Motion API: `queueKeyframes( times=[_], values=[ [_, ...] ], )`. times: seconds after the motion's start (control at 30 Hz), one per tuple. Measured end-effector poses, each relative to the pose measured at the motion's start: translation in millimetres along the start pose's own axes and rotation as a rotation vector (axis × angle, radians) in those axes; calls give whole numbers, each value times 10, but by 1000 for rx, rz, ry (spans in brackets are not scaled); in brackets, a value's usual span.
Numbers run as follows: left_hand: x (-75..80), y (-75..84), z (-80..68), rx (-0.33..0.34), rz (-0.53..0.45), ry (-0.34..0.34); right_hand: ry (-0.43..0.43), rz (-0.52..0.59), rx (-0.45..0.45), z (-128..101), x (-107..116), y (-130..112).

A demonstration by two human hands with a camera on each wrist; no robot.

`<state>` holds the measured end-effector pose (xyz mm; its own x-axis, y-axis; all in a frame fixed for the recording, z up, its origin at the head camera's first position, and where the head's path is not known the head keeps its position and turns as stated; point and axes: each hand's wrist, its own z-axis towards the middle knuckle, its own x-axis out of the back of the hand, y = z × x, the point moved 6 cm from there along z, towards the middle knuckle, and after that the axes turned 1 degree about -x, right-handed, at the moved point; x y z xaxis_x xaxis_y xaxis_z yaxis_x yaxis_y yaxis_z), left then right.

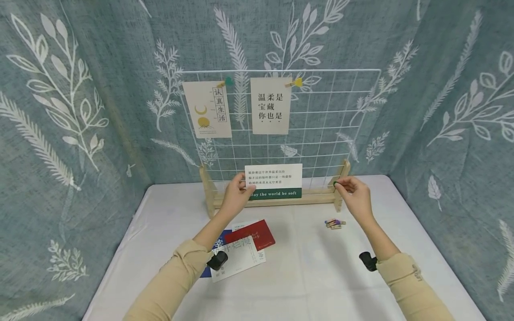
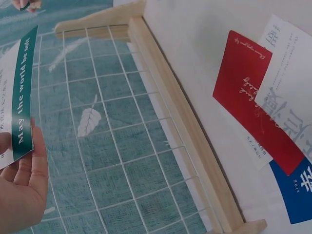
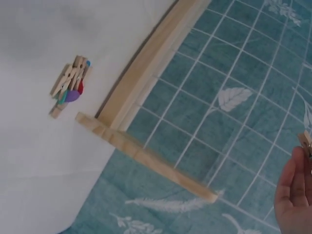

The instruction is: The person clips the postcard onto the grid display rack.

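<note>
My left hand [image 1: 236,196] pinches a white card [image 1: 275,174] by its left side, thumb in front and fingers behind. A dark green band with "May the world be soft" runs along the card's bottom. The card is held upright before the lower part of a white wire grid rack [image 1: 321,70]. To the right, near the rack's wooden foot, my right hand [image 1: 356,196] pinches a small wooden clothespin [image 3: 305,141]; a bit of green shows at its fingertips in the head view. In the right wrist view the hand is partly cut off by the frame edge.
Two cards, one with a moon drawing [image 1: 201,98] and one with black characters [image 1: 270,87], hang clipped to the rack. Several overlapping cards, including a red card [image 1: 261,236], lie on the white table [image 1: 305,272]. Spare clothespins [image 1: 334,224] lie in a small pile at right.
</note>
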<state>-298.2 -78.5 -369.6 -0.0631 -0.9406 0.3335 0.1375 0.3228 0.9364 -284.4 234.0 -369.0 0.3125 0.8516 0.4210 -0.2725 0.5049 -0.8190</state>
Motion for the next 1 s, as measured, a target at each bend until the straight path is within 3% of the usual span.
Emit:
queueKeyframes(
  times=[0.3,0.57,0.77,1.0],
  values=[
    [-88,60,110,-11,43,-16,-20,-65,18,62,4,-45],
    [-196,179,268,-41,79,-22,-65,78,-36,128,-71,13],
    [-281,278,348,-55,145,-26,-71,70,-31,168,-56,36],
    [-283,329,468,-17,174,-28,-97,49,-6,244,-33,26]
  ],
)
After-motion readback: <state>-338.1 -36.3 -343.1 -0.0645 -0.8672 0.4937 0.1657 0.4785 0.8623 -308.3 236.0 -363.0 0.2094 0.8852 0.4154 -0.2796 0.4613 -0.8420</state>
